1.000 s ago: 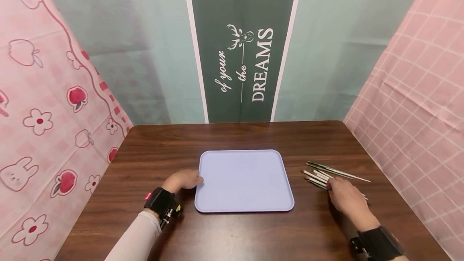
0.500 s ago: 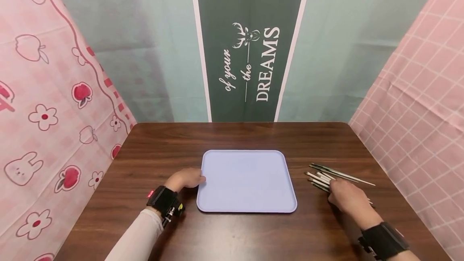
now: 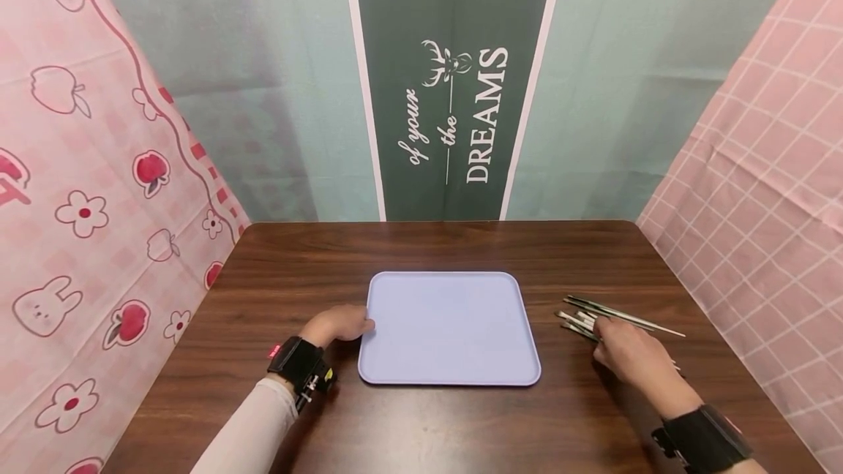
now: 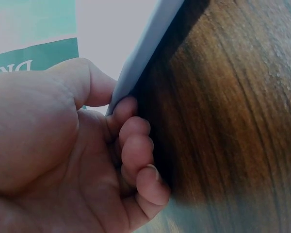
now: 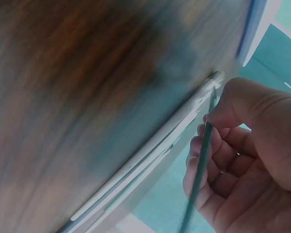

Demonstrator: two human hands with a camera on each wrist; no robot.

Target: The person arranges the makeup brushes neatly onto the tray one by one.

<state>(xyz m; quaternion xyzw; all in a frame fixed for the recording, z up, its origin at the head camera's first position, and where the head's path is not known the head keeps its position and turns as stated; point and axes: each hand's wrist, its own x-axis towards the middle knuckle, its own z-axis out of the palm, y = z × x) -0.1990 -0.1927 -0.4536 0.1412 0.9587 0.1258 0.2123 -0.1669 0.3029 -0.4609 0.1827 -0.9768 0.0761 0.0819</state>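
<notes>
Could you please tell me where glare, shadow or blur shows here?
Head view: glare on the wooden table, soft shadow by the right hand; left wrist: the lilac tray washed out, dark shadow along its underside; right wrist: table blurred, the green paintbrush soft toward the frame's bottom.

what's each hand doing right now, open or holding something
Left hand: closed, pinching the edge of the lavender tray.
Right hand: closed, pinching a thin green paintbrush.

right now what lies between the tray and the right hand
In the head view: bare table beside the tray, then ends of thin sticks showing past the right hand.
</notes>
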